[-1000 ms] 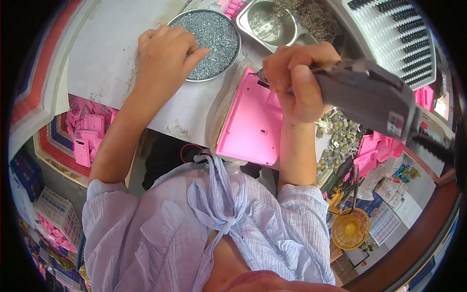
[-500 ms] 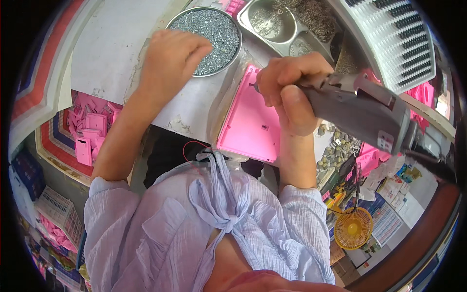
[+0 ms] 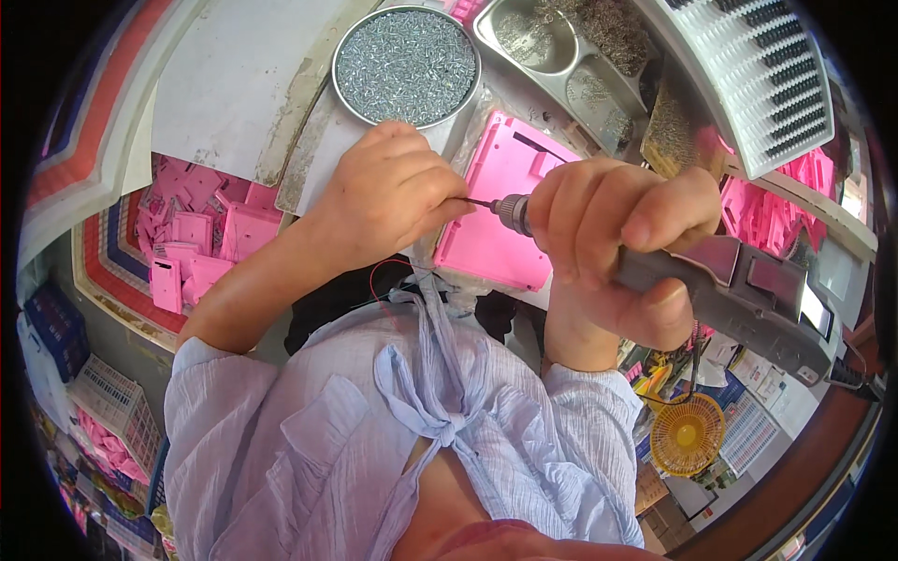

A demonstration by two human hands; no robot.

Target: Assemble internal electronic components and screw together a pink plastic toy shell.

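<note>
My right hand (image 3: pixel 622 234) is wrapped round a dark grey electric screwdriver (image 3: pixel 739 299), which lies nearly level with its thin bit pointing left. Just at the bit's tip, the fingers of my left hand (image 3: pixel 388 196) are pinched together; anything between them is too small to make out. Below and beyond the bit lies a flat pink plastic panel (image 3: pixel 482 252) on the bench, partly covered by my right hand. A round metal bowl (image 3: pixel 338 79) full of small silvery screws stands beyond my left hand.
A metal tray (image 3: pixel 561 79) with rounded compartments holds small metal parts at the back. At the right, a white rack (image 3: pixel 748 84) carries rows of black pieces. Loose pink parts (image 3: pixel 192 234) fill a container at left; a yellow basket (image 3: pixel 687 435) sits at lower right.
My left hand has moved from the screw bowl's edge down and right to the bit's tip. My right hand and the screwdriver have shifted right and slightly nearer; the bit now points left.
</note>
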